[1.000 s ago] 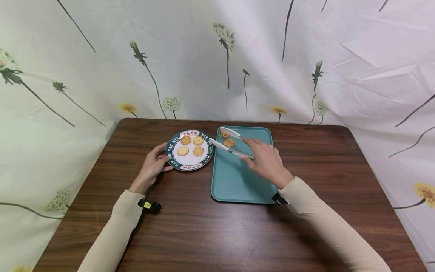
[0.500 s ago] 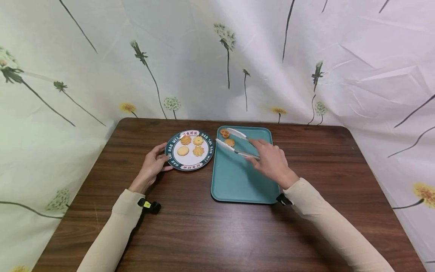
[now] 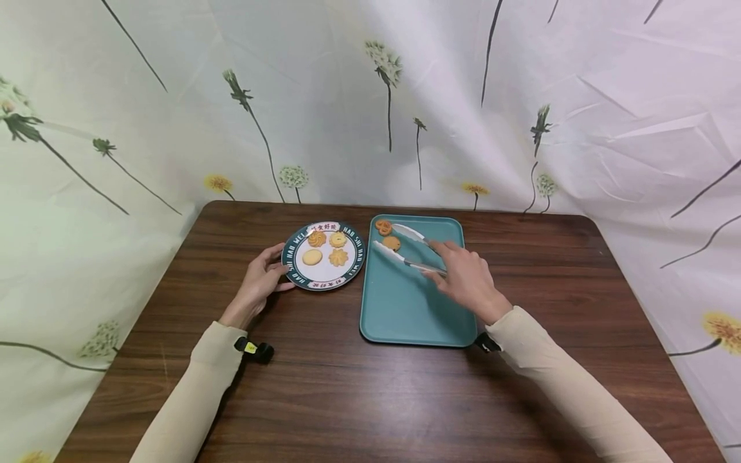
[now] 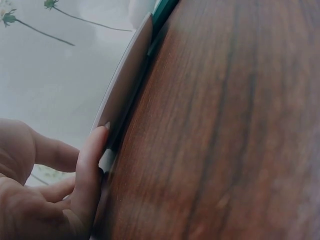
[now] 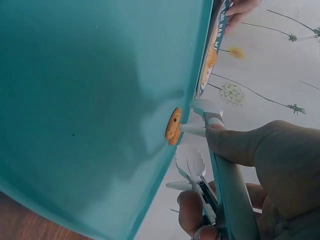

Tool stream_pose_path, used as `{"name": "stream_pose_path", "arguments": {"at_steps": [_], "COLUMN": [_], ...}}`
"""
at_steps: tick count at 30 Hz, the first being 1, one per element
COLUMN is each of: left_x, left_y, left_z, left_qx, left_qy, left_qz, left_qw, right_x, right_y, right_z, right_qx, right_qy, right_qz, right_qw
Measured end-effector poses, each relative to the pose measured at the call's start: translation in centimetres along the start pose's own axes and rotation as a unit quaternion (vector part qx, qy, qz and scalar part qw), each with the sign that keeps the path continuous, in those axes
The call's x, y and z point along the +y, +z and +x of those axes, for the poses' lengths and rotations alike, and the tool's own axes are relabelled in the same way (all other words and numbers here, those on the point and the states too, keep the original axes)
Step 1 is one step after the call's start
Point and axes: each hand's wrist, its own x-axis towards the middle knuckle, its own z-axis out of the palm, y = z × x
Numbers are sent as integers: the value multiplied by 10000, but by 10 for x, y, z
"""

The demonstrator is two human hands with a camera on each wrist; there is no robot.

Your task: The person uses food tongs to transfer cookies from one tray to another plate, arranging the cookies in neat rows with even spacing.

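Shifted rightward since earlier, spread tongs (image 3: pixel 412 262) in the right hand (image 3: pixel 467 280) point at pretzel-shaped and round cookies (image 3: pixel 392 243) on the teal tray (image 3: pixel 405 308), centre-right of frame, while the left hand (image 3: pixel 260 281) holds the plate (image 3: pixel 320 273), centre-left.

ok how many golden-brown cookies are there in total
6. On the round green-rimmed white plate: swirled cookie, dotted cookie, smooth pale cookie, flower-shaped cookie. On the rectangular teal tray: pretzel-shaped cookie, round brown cookie.

Tray (image 3: pixel 413 308): teal, rectangular; pretzel (image 3: pixel 384 227) and round biscuit (image 3: pixel 392 243) at eleven o'clock.
Plate (image 3: pixel 324 272): white, green lettered rim, face up at tray's nine o'clock; four biscuits (image 3: pixel 338 258).
Tongs (image 3: pixel 410 233): parted, above tray, tips toward ten o'clock.
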Motion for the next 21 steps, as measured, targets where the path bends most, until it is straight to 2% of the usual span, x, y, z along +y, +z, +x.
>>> {"name": "stream_pose_path", "arguments": {"at_steps": [21], "left_x": [0], "left_y": [-1], "left_z": [0], "left_qx": [-28], "left_qy": [16], "left_qz": [19], "left_qw": [10000], "right_x": [6], "right_y": [7], "right_z": [-5], "right_qx": [-71], "right_qy": [22], "right_qz": [30], "right_qw": [10000]}}
